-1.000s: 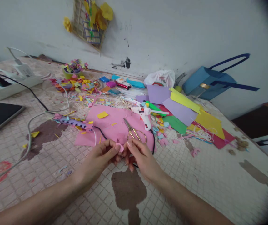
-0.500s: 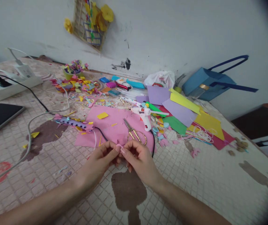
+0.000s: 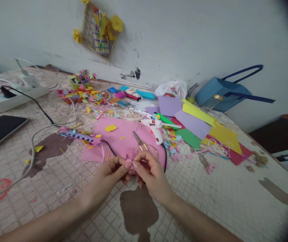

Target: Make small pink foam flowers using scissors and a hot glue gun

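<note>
A small piece of pink paper (image 3: pixel 129 162) is pinched between the fingertips of both hands, just over the near edge of a pink sheet (image 3: pixel 96 148). My left hand (image 3: pixel 113 174) grips it from the left, and my right hand (image 3: pixel 150 171) from the right; the fingers hide much of it. Gold-handled scissors (image 3: pixel 141 141) lie on the sheet beyond my right hand. A white glue gun (image 3: pixel 155 129) rests behind them. To the left lies a purple, dotted roll (image 3: pixel 81 135) with pink and yellow scraps on it.
Coloured paper sheets (image 3: pixel 194 122) and a tangle of white string (image 3: pixel 213 148) lie to the right. Paper scraps (image 3: pixel 83 95) are heaped at the back left. On the left are a phone (image 3: pixel 3 129), a power strip (image 3: pixel 15 99) and cables. A blue bag (image 3: pixel 222 94) stands by the wall.
The view has tilted slightly, so the scene sits a little lower. Both hands remain together; the fingertips have shifted on the pink paper, and more of it shows.
</note>
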### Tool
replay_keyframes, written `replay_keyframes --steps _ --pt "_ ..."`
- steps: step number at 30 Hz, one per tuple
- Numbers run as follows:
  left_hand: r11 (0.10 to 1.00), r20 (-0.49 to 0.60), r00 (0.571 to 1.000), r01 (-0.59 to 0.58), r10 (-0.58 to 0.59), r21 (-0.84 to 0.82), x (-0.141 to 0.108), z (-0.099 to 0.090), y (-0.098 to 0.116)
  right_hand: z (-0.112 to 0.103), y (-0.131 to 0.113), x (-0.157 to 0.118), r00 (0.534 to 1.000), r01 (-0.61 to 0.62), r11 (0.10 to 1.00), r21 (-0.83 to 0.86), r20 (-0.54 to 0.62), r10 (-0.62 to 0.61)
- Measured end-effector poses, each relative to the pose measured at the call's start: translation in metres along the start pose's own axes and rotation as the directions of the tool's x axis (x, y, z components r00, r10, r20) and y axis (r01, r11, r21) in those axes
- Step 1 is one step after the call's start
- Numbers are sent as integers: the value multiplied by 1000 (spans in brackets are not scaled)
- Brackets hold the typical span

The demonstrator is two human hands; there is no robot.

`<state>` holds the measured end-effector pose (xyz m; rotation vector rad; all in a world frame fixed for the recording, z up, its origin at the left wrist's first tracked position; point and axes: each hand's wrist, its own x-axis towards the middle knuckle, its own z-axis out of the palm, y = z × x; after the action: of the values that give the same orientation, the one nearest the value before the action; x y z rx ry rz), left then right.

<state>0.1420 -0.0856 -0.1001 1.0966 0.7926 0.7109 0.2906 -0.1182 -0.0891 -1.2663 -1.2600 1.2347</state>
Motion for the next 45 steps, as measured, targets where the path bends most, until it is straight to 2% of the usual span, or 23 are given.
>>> replay_keyframes --steps 3,5,10,18,26,34,42,45 --pt "993 -24 999 -27 30 117 0 -1 2 -4 -7 -1 984 158 967 -201 -48 -171" --pt "984 -25 998 -44 49 171 0 -2 4 -7 -10 -1 977 199 935 -295 -17 -214" --pt "974 -2 998 -60 62 217 2 -2 7 -12 -14 -1 984 176 912 -371 38 -174" --pt "979 97 995 -6 -14 204 3 -4 8 -25 -22 2 974 184 893 -410 197 -110" --pt "982 137 988 38 -65 187 3 -5 4 -27 -29 0 957 224 852 -473 270 -102" --pt "976 144 982 91 -121 198 2 -2 11 -27 -31 -2 925 334 785 -521 342 -166" --pt "983 174 975 112 -137 147 4 -4 11 -29 -32 -1 948 283 823 -493 275 -162" --pt "983 173 975 113 -138 147 4 -5 9 -29 -32 -1 949 267 840 -473 282 -143"
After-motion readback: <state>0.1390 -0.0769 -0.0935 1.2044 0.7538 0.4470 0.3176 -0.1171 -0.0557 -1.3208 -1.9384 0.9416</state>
